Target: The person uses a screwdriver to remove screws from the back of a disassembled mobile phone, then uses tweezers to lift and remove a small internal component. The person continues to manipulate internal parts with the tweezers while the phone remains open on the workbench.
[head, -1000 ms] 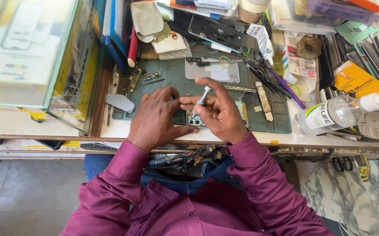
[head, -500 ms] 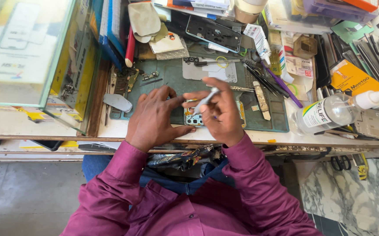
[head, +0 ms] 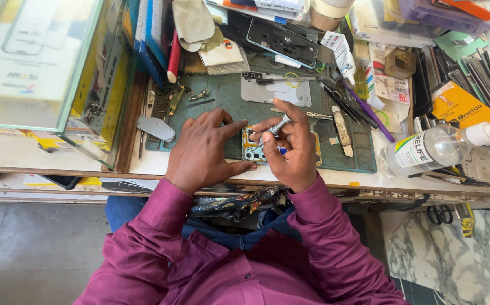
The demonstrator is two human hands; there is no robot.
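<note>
Head view, left hand: left hand [head: 202, 148] lies flat, fingers spread, pinning the opened phone [head: 252, 151] on the green mat [head: 228, 104]
Head view, right hand: right hand [head: 290, 148] pinches a small screwdriver [head: 276, 126], tip on the phone
Risk: the tip could slip and scratch the board; a loose screw may vanish in the clutter
Surface: crowded bench, spray bottle [head: 434, 148] at the right, grey floor below

Magenta sleeves [head: 160, 226] at the bottom, a dark green mat [head: 228, 104] mid-frame, an orange-yellow card [head: 459, 107] right, a red marker [head: 174, 56] upper left.
</note>
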